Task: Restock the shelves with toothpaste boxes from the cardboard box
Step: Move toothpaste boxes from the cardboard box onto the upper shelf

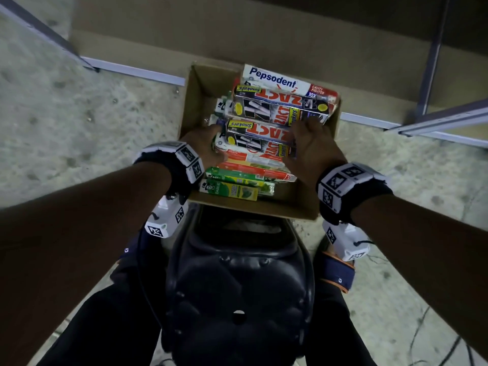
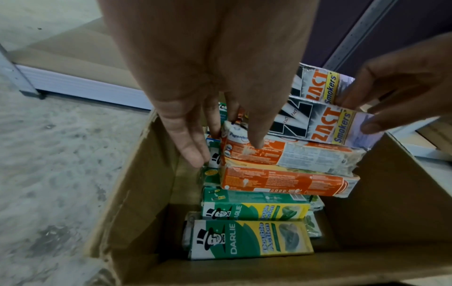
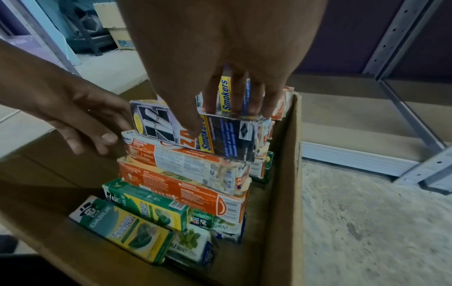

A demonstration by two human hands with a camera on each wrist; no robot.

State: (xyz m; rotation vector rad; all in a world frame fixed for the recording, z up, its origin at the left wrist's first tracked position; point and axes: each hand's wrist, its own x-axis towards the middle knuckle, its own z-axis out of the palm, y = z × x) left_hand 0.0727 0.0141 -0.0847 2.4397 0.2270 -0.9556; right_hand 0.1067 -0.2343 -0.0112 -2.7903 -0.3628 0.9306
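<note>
The right hand (image 1: 311,147) pinches the end of the nearer Zact box (image 1: 260,138), thumb in front and fingers behind, while the left hand (image 1: 204,145) rests straight-fingered against the stack's other end. Inside the cardboard box (image 1: 295,204), that Zact box tops the orange cartons (image 2: 288,180), so lifting it straight up should leave them undisturbed.

Bare forearms; each wrist wears a black strap (image 1: 169,165) carrying white blocks printed with square black-and-white markers (image 1: 340,180), thin cables trailing; dark trousers.
</note>
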